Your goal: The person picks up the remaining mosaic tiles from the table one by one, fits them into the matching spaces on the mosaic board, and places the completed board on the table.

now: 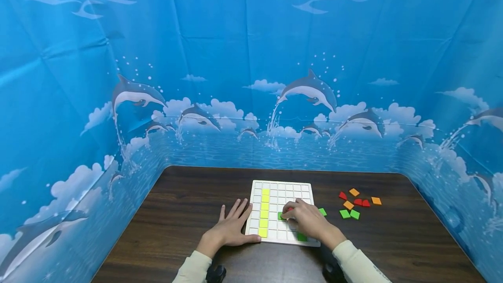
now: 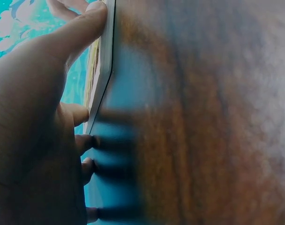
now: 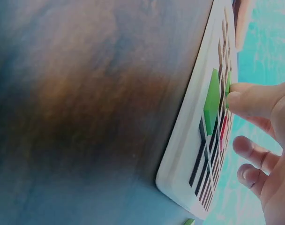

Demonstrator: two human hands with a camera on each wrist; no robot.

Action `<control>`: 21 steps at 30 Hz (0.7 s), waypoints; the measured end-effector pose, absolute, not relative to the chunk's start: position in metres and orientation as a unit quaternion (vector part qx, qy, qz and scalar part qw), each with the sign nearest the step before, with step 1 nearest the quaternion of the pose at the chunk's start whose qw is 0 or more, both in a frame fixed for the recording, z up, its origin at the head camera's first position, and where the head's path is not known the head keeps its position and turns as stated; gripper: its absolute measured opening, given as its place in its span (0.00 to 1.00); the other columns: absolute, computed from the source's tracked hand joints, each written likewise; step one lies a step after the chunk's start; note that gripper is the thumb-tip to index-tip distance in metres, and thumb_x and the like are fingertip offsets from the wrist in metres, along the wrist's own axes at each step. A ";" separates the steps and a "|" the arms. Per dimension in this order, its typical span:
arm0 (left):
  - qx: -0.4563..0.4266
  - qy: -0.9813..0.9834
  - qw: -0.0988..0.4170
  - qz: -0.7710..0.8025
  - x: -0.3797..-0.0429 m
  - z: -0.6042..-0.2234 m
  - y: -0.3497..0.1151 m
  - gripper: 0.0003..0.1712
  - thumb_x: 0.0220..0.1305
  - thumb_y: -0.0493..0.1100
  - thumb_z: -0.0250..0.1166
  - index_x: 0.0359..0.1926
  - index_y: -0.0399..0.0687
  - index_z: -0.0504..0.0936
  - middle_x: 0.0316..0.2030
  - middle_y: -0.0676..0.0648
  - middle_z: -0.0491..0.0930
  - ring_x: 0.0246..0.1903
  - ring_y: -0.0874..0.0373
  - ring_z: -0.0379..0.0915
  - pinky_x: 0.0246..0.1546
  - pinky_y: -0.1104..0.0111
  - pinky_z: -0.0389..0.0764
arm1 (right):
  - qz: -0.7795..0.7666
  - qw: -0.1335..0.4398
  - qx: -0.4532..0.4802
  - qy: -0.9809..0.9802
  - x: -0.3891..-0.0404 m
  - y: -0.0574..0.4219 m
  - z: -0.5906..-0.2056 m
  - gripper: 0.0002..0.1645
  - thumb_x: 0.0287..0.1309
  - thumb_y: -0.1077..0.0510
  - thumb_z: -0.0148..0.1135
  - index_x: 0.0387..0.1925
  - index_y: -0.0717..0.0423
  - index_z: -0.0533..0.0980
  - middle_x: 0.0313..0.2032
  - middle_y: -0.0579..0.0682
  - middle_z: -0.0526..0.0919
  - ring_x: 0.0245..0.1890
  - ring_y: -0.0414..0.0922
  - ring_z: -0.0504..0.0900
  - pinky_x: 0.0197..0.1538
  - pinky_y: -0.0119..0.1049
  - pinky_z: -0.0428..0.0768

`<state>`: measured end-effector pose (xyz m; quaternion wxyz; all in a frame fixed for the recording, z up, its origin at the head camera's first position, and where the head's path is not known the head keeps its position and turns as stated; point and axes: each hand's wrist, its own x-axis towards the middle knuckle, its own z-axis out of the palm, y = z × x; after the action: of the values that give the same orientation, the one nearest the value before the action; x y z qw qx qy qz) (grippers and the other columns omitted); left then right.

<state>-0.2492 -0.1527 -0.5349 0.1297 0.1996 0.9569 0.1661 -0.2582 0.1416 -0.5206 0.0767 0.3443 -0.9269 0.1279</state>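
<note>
A white gridded board (image 1: 275,236) lies on the table, with a column of several yellow square tiles (image 1: 263,214) in its left part. My left hand (image 1: 232,227) rests at the board's left side, fingers spread and thumb along the near corner; its thumb (image 2: 88,23) touches the board edge in the left wrist view. Over the board's middle, my right hand (image 1: 308,218) pinches a small green tile (image 1: 280,216) at the grid surface. A red tile (image 1: 290,208) shows partly under those fingers. Another green tile (image 3: 211,103) sits near the board's front edge, partly hidden by the right wrist in the head view.
Right of the board lie loose orange tiles (image 1: 376,201), red tiles (image 1: 366,203) and green tiles (image 1: 355,215). One more green tile (image 1: 322,212) is beside the board's right edge. A blue dolphin-print curtain (image 1: 251,99) surrounds the dark wooden table (image 1: 188,204).
</note>
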 end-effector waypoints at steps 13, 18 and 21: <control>0.202 0.956 0.134 0.168 -0.249 -0.535 -0.154 0.64 0.64 0.81 0.62 0.87 0.53 0.50 0.87 0.44 0.43 0.87 0.41 0.36 0.79 0.28 0.35 | 0.149 0.059 0.325 -0.932 -0.256 0.141 -0.522 0.10 0.65 0.57 0.75 0.47 0.49 0.92 0.51 0.43 0.90 0.47 0.44 0.84 0.44 0.41 0.86; 0.205 0.956 0.129 0.166 -0.249 -0.534 -0.154 0.63 0.65 0.80 0.62 0.87 0.53 0.51 0.87 0.44 0.44 0.86 0.40 0.37 0.79 0.28 0.36 | 0.154 0.065 0.325 -0.931 -0.255 0.143 -0.525 0.09 0.65 0.57 0.75 0.47 0.49 0.92 0.51 0.44 0.90 0.48 0.44 0.85 0.45 0.42 0.87; 0.206 0.955 0.127 0.169 -0.249 -0.534 -0.154 0.62 0.65 0.80 0.61 0.87 0.53 0.51 0.87 0.44 0.45 0.86 0.40 0.37 0.79 0.28 0.36 | 0.155 0.067 0.327 -0.930 -0.254 0.144 -0.526 0.10 0.65 0.57 0.76 0.47 0.49 0.92 0.51 0.44 0.89 0.49 0.45 0.85 0.47 0.44 0.88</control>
<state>-0.2488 -0.1540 -0.5336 0.1270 0.2058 0.9555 0.1691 -0.2544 0.1443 -0.5264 0.0670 0.3272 -0.9297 0.1551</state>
